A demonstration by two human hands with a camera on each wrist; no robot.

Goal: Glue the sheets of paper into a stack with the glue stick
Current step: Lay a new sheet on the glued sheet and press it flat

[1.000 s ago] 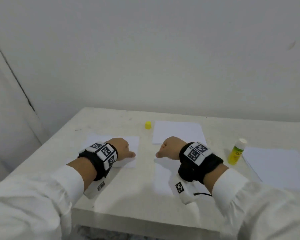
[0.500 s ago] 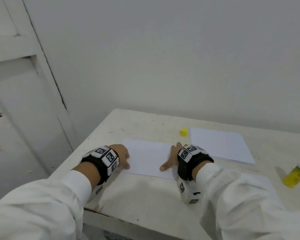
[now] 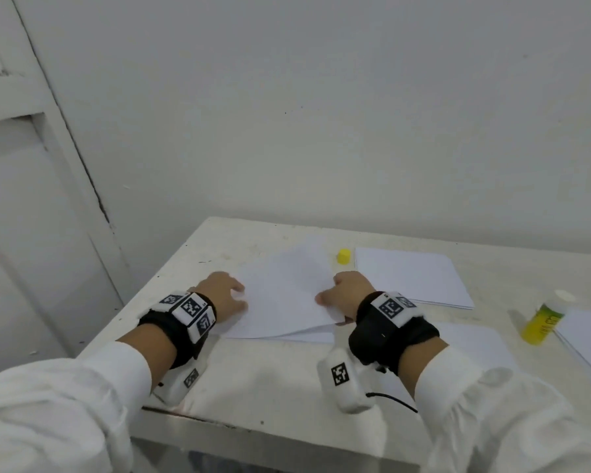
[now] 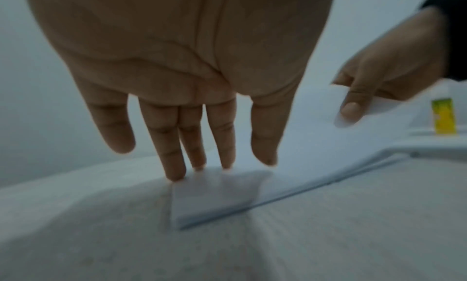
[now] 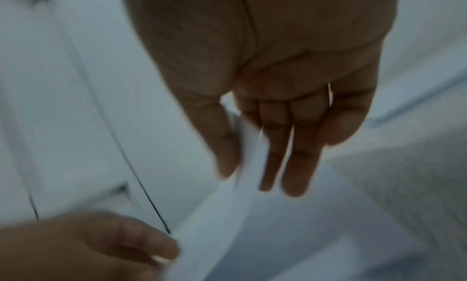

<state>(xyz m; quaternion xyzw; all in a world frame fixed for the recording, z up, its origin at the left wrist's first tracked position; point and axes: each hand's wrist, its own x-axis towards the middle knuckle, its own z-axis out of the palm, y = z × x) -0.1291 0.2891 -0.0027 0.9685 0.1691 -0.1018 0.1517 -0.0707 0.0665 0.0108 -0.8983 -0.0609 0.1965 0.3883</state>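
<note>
White sheet (image 3: 284, 295) pinched at 3 o'clock edge by right hand (image 3: 350, 293); left hand (image 3: 220, 297) fingertips (image 4: 174, 173), straight, press 9 o'clock edge.

Count on the white tabletop (image 3: 270, 387): four separate lots of white paper. One under my hands at frame centre (image 3: 284, 302), one stack upper right of centre (image 3: 406, 278), one sheet lower right by my wrist (image 3: 471, 339), one at the right edge (image 3: 587, 336). One yellow-green glue stick (image 3: 543, 322). One small yellow cap (image 3: 343, 256). Sheets per lot: cannot tell.
</note>
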